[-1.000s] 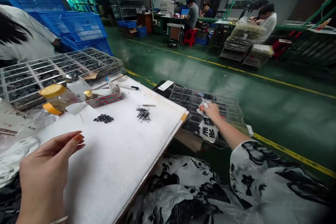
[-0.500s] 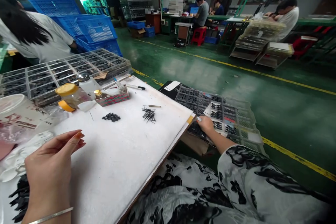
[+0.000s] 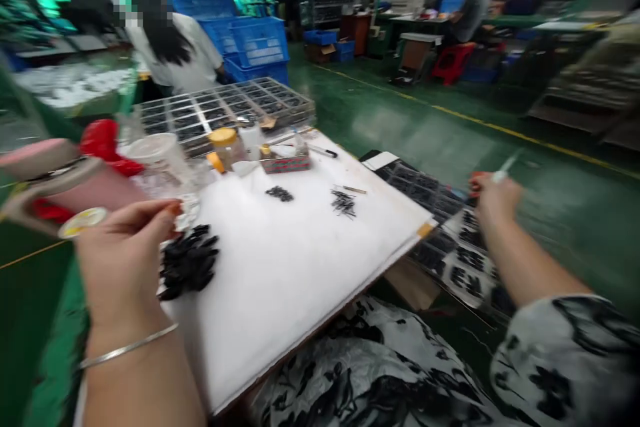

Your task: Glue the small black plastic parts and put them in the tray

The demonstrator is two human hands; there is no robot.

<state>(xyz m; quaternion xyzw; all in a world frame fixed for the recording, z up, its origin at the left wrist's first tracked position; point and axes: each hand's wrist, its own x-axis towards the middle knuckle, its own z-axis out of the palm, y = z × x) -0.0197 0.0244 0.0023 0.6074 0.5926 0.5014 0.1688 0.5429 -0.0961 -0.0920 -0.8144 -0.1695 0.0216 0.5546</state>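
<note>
My left hand [image 3: 125,257] hovers over the left end of the white work board [image 3: 300,260], fingertips drawn together against the thumb; whatever sits between them is too small to make out. Just right of it lies a heap of black parts [image 3: 187,263]. My right hand [image 3: 493,199], smeared by motion, is raised over the clear compartment tray [image 3: 450,243] beside the board and grips a thin white tool [image 3: 506,165]. A small pile of black pieces [image 3: 280,193] and a bunch of dark pins [image 3: 343,203] lie further up the board.
At the board's far end stand a yellow-lidded jar [image 3: 225,145], a clear cup [image 3: 160,157], a small patterned box [image 3: 285,161] and a large clear parts tray [image 3: 220,107]. A person in white [image 3: 175,53] stands behind, with blue crates [image 3: 250,40]. Green floor lies to the right.
The view has swung left. My right hand has lifted off the compartment tray with the white tool. My left hand stays over the board, fingers more curled.
</note>
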